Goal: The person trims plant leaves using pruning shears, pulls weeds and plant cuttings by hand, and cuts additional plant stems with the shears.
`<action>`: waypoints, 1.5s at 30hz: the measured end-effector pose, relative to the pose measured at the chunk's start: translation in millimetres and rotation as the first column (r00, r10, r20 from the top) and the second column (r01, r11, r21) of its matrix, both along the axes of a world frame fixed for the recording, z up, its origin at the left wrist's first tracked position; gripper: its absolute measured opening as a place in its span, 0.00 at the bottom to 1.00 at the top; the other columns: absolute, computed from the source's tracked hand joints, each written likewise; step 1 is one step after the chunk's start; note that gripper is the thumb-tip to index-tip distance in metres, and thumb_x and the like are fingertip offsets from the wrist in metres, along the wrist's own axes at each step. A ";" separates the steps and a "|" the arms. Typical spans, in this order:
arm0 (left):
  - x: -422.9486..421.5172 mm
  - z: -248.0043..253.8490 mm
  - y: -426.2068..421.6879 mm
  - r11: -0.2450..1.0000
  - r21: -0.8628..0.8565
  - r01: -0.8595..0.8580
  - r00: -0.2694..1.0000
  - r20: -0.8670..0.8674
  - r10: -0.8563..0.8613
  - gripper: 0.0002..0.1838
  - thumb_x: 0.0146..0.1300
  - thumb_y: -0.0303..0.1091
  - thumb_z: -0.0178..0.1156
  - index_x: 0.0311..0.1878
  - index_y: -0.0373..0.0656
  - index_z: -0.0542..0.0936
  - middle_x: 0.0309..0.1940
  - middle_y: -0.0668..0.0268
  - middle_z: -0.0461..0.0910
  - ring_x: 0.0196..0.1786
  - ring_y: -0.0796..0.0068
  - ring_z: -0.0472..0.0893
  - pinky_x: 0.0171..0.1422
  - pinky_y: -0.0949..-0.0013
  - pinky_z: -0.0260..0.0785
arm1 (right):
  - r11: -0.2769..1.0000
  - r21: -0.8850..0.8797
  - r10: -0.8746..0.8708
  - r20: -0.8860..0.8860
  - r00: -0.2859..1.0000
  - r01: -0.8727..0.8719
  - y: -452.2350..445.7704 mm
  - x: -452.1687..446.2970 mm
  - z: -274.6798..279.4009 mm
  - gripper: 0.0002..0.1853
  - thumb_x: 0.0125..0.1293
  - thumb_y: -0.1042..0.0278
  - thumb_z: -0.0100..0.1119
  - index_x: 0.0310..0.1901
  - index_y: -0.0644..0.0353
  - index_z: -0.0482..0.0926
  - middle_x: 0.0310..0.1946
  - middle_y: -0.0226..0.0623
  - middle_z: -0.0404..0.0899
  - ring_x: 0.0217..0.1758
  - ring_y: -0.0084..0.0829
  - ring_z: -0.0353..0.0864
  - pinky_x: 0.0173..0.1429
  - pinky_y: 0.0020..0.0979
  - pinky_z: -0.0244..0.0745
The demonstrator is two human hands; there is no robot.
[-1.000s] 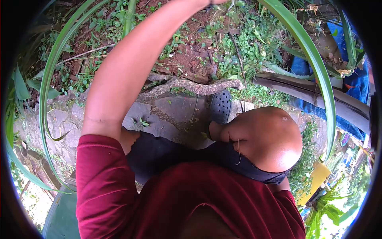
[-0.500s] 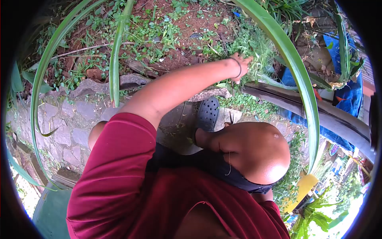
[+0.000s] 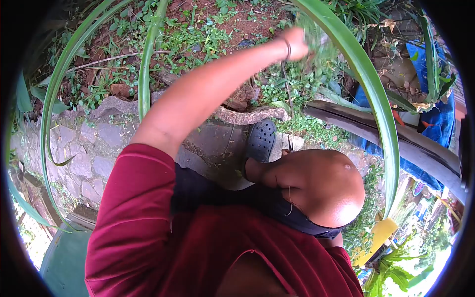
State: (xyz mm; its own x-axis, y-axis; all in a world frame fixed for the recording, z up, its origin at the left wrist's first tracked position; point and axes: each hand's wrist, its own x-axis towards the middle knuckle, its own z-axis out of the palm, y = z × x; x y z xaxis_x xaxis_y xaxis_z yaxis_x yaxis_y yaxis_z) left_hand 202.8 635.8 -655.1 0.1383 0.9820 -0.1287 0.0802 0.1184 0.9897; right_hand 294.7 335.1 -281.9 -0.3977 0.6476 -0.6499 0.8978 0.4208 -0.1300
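My left hand (image 3: 296, 44) is closed around a bunch of green weeds (image 3: 316, 47), raised over the planted bed. The weeds and fingers are smeared by motion. A thin dark stem (image 3: 287, 86) shows below the wrist, which wears a dark band. Most of my right hand (image 3: 284, 153) is hidden behind my bent knee (image 3: 326, 185); only a fingertip shows past it. Beside that fingertip a dark pointed tip (image 3: 290, 142) sticks up, and the rest of that thing is out of sight.
Small weeds grow in the reddish soil (image 3: 247, 22), edged by a rough stone border (image 3: 247, 116). Long green leaves (image 3: 368, 84) arch close in front. A dark beam (image 3: 386, 131) and blue tarp (image 3: 435, 114) lie right. My grey clog (image 3: 261, 141) stands on stone paving (image 3: 111, 138).
My left hand has lifted upward, away from the stone border, carrying the weeds. The thin dark stem has come into view below the wrist. My right hand looks unmoved.
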 end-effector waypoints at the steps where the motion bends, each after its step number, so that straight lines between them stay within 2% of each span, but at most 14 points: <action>1: -32.7 85.4 -5.3 1.000 -0.002 0.004 1.000 0.002 -0.004 0.18 0.60 0.29 0.60 0.55 0.40 0.80 0.43 0.50 0.83 0.48 0.59 0.83 0.55 0.60 0.76 | 1.000 -0.007 -0.005 0.001 1.000 0.005 0.7 -1.9 -1.0 0.11 0.68 0.51 0.51 0.42 0.33 0.85 0.31 0.37 0.81 0.38 0.44 0.80 0.42 0.47 0.72; 2: -71.3 186.4 -62.1 1.000 0.030 0.008 0.991 -0.137 -0.004 0.21 0.62 0.39 0.63 0.56 0.39 0.79 0.44 0.51 0.83 0.49 0.58 0.83 0.55 0.60 0.76 | 1.000 -0.016 -0.011 0.006 1.000 0.011 2.4 -6.2 -2.9 0.11 0.68 0.51 0.51 0.42 0.33 0.85 0.31 0.37 0.81 0.38 0.44 0.81 0.42 0.47 0.72; 5: -73.9 192.5 -10.9 0.963 0.147 -0.225 0.956 -0.158 0.247 0.19 0.65 0.36 0.63 0.48 0.28 0.73 0.34 0.53 0.78 0.35 0.65 0.77 0.37 0.57 0.70 | 0.999 -0.039 -0.013 0.015 1.000 0.013 -2.2 -2.1 0.3 0.12 0.68 0.51 0.51 0.42 0.33 0.85 0.32 0.37 0.81 0.38 0.43 0.81 0.42 0.46 0.72; 10: -35.3 153.5 -15.3 0.873 0.393 0.288 0.767 -0.641 0.036 0.26 0.63 0.50 0.63 0.56 0.38 0.79 0.46 0.51 0.83 0.50 0.60 0.83 0.56 0.59 0.75 | 0.998 -0.063 -0.004 0.035 0.999 0.007 1.8 -13.5 -2.3 0.12 0.68 0.51 0.51 0.43 0.33 0.85 0.32 0.37 0.81 0.39 0.43 0.81 0.43 0.46 0.72; 12: -7.7 178.0 13.9 0.666 -0.534 0.521 0.362 -0.569 -0.739 0.31 0.62 0.56 0.61 0.58 0.39 0.79 0.54 0.51 0.80 0.58 0.57 0.79 0.60 0.54 0.72 | 0.998 -0.062 -0.003 0.043 0.999 0.006 0.4 -9.8 0.8 0.12 0.68 0.51 0.51 0.43 0.33 0.85 0.32 0.37 0.81 0.39 0.43 0.81 0.43 0.45 0.72; 20: 0.8 111.4 -73.5 0.805 0.079 0.588 0.281 -0.953 -0.112 0.21 0.59 0.40 0.64 0.55 0.45 0.81 0.66 0.58 0.72 0.63 0.62 0.75 0.65 0.51 0.62 | 0.997 -0.081 -0.001 0.039 0.999 0.004 6.5 -16.9 2.1 0.12 0.68 0.52 0.51 0.43 0.33 0.85 0.33 0.37 0.81 0.39 0.43 0.81 0.44 0.44 0.73; 25: -14.5 141.8 -65.4 0.838 0.033 0.545 0.406 -0.884 -0.230 0.13 0.54 0.29 0.62 0.44 0.40 0.84 0.47 0.53 0.84 0.51 0.57 0.84 0.54 0.57 0.77 | 0.993 -0.115 0.007 0.024 1.000 -0.004 11.2 -17.4 0.6 0.12 0.68 0.52 0.51 0.43 0.34 0.85 0.33 0.37 0.81 0.40 0.43 0.81 0.44 0.44 0.73; 30: -23.0 147.3 -49.0 0.926 -0.064 0.372 0.659 -0.684 -0.312 0.16 0.59 0.35 0.62 0.49 0.39 0.83 0.51 0.52 0.82 0.54 0.56 0.82 0.57 0.57 0.75 | 0.990 -0.140 0.021 -0.001 1.000 -0.020 18.8 -25.2 -2.1 0.12 0.68 0.52 0.51 0.44 0.34 0.85 0.33 0.37 0.82 0.40 0.42 0.81 0.44 0.43 0.74; 33: -40.0 190.0 -63.6 0.966 0.053 0.253 0.934 -0.275 -0.230 0.18 0.65 0.40 0.58 0.52 0.39 0.81 0.52 0.53 0.82 0.56 0.59 0.81 0.59 0.59 0.73 | 0.988 -0.156 0.016 -0.020 1.000 -0.019 19.0 -28.7 -2.8 0.12 0.68 0.52 0.51 0.44 0.34 0.85 0.34 0.37 0.82 0.40 0.42 0.81 0.45 0.43 0.74; 35: -46.6 196.7 -47.4 0.982 0.164 0.094 0.995 -0.047 -0.087 0.23 0.58 0.55 0.69 0.39 0.41 0.83 0.28 0.64 0.81 0.28 0.71 0.78 0.38 0.64 0.71 | 0.987 -0.162 0.007 -0.032 0.999 -0.012 20.0 -26.5 -1.7 0.12 0.68 0.52 0.51 0.44 0.34 0.85 0.34 0.37 0.82 0.40 0.42 0.82 0.45 0.43 0.74; 39: -68.6 203.8 -35.1 0.954 0.215 0.209 0.906 -0.410 -0.106 0.30 0.59 0.60 0.66 0.44 0.36 0.83 0.31 0.58 0.82 0.31 0.67 0.80 0.39 0.61 0.72 | 0.984 -0.176 -0.015 -0.050 0.999 0.006 14.5 -24.6 -0.5 0.12 0.68 0.52 0.51 0.44 0.34 0.85 0.34 0.37 0.82 0.41 0.42 0.82 0.45 0.42 0.74; 41: -79.6 172.3 11.3 0.814 0.340 0.471 0.683 -0.724 -0.093 0.16 0.70 0.40 0.54 0.50 0.39 0.81 0.44 0.52 0.83 0.40 0.61 0.83 0.45 0.60 0.77 | 0.984 -0.178 -0.019 -0.055 0.998 0.009 13.3 -24.2 0.0 0.12 0.68 0.52 0.51 0.44 0.34 0.85 0.34 0.37 0.82 0.41 0.42 0.82 0.45 0.42 0.74; 42: -82.5 189.9 14.9 0.933 0.294 0.209 0.924 -0.371 -0.090 0.17 0.67 0.41 0.58 0.45 0.34 0.81 0.36 0.51 0.83 0.36 0.60 0.83 0.38 0.61 0.77 | 0.984 -0.180 -0.022 -0.060 0.998 0.011 13.2 -26.2 -0.4 0.12 0.68 0.52 0.51 0.44 0.35 0.85 0.34 0.37 0.82 0.41 0.42 0.82 0.45 0.42 0.74; 45: -113.8 247.3 -26.0 0.988 0.156 -0.009 0.999 -0.048 0.016 0.20 0.66 0.38 0.62 0.49 0.29 0.73 0.34 0.56 0.79 0.31 0.69 0.76 0.34 0.61 0.69 | 0.982 -0.187 -0.026 -0.079 0.997 0.010 13.2 -24.7 1.5 0.12 0.68 0.53 0.51 0.44 0.35 0.85 0.34 0.37 0.82 0.41 0.42 0.82 0.46 0.42 0.74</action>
